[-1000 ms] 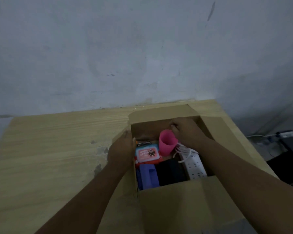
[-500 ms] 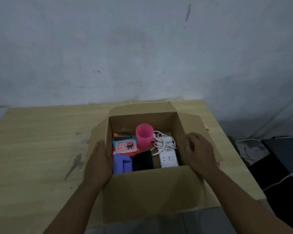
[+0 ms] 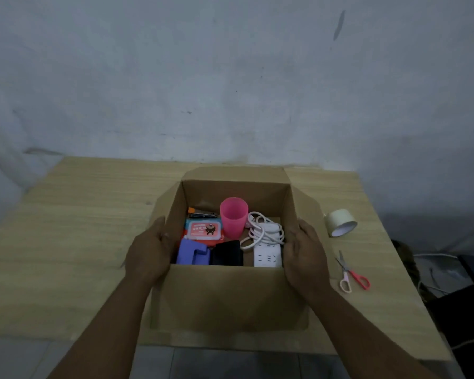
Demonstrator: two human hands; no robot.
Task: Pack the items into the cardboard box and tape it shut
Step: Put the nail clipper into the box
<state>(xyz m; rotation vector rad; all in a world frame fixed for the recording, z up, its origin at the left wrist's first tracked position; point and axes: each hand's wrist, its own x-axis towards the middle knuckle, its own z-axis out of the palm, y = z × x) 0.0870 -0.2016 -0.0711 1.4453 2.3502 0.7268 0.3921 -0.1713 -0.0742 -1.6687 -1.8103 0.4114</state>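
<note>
An open cardboard box (image 3: 230, 294) stands on the wooden table, all flaps folded outward. Inside are a pink cup (image 3: 233, 217), a white power strip (image 3: 267, 257) with coiled cord, a wet-wipes pack (image 3: 204, 228), a purple block (image 3: 192, 252), a black item (image 3: 227, 253) and nail clippers (image 3: 201, 214). My left hand (image 3: 148, 253) lies flat against the box's left side flap. Against the right side flap presses my right hand (image 3: 305, 250). A roll of tape (image 3: 340, 222) lies right of the box.
Scissors (image 3: 352, 273) with pink and red handles lie on the table (image 3: 71, 228) right of the box, near the tape. A grey wall rises behind the table. Dark objects and cables sit on the floor past the table's right edge.
My right hand came out of the box, where it was by the pink cup, and moved to the right flap. My left hand stays at the left flap. The view shifted, revealing tape and scissors.
</note>
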